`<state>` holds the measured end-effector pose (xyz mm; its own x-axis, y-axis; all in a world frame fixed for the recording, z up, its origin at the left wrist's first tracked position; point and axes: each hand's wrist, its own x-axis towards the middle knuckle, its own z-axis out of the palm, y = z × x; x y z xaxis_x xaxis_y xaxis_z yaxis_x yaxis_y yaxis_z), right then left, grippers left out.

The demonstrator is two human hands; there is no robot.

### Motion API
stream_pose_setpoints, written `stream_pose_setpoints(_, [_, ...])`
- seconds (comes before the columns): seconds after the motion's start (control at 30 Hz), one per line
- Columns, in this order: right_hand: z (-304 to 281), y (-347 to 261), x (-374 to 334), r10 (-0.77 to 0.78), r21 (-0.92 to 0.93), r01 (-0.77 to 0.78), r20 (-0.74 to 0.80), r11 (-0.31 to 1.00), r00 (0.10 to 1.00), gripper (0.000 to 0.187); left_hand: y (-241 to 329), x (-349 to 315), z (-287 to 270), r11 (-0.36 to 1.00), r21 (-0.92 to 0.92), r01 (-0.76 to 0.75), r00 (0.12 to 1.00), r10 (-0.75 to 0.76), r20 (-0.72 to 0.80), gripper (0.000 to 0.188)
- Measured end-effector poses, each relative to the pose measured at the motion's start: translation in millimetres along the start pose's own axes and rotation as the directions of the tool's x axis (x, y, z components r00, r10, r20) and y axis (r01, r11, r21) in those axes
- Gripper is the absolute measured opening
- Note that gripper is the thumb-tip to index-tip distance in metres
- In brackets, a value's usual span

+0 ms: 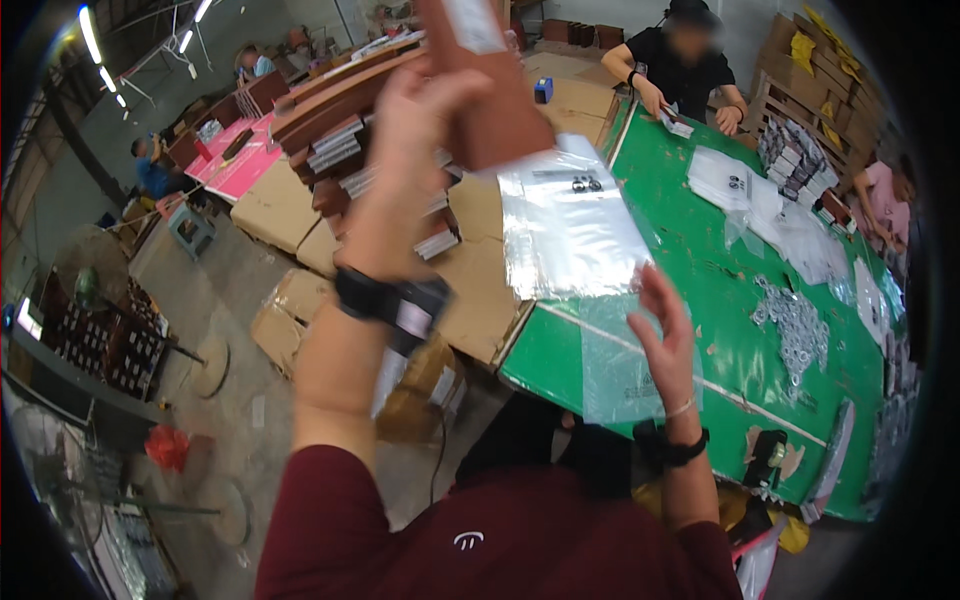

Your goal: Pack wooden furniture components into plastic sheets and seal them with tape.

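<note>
My left hand (pixel 425 115) is raised and closed on a reddish-brown box-shaped piece (pixel 500 115) with a white label on its upper face; both are smeared by motion. Below that piece, a pile of clear plastic bags (pixel 575 240) lies across cardboard and the edge of the green table (pixel 690 285). My right hand (pixel 665 335) hovers by the near right corner of the pile, fingers apart and holding nothing. Under it, a single clear bag (pixel 620 370) hangs over the table's near edge. Beyond my left arm rises a stack of similar brown pieces (pixel 335 140) with white labels.
A heap of small metal parts (pixel 795 330) and more plastic bags (pixel 760 205) lie on the right of the table. Across it a person in black (pixel 685 70) handles a small item. Another person in pink (pixel 885 205) is at the right. A blue box (pixel 543 90) stands on the cardboard.
</note>
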<state>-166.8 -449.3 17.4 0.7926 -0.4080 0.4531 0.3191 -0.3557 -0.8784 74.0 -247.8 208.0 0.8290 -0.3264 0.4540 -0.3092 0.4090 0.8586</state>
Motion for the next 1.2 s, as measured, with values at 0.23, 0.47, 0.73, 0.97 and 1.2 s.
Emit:
stream_pose_setpoints(0.23, [0.3,-50.5,11.2,0.068,-0.167,-0.055,0.072,0.984,0.995,0.110,-125.1,-181.1,107.8,0.822,-0.413,0.392,0.920,-0.347,0.183,0.070])
stream_pose_setpoints(0.47, [-31.6,-13.3,-30.2,0.054,-0.604,-0.112,-0.114,0.789,0.992,0.088,-151.2,-237.9,124.7,0.659,-0.418,0.625,0.778,-0.482,0.403,0.057])
stream_pose_setpoints(0.73, [-87.6,1.1,-44.5,0.195,-0.727,-0.134,0.000,0.674,0.981,0.077,-188.9,-262.7,31.3,0.649,0.532,-0.544,0.614,-0.123,0.779,0.063])
stream_pose_setpoints(0.97, [-64.8,67.1,-80.1,0.193,-0.837,0.071,0.207,0.543,0.959,0.075,-222.2,-292.0,26.7,0.674,0.476,-0.565,0.610,-0.048,0.791,0.037])
stream_pose_setpoints(1.2, [-87.8,60.8,-69.2,0.215,-0.659,-0.016,0.222,0.752,0.951,0.069,-221.7,-275.8,36.7,0.707,0.447,-0.548,0.604,-0.035,0.796,0.016])
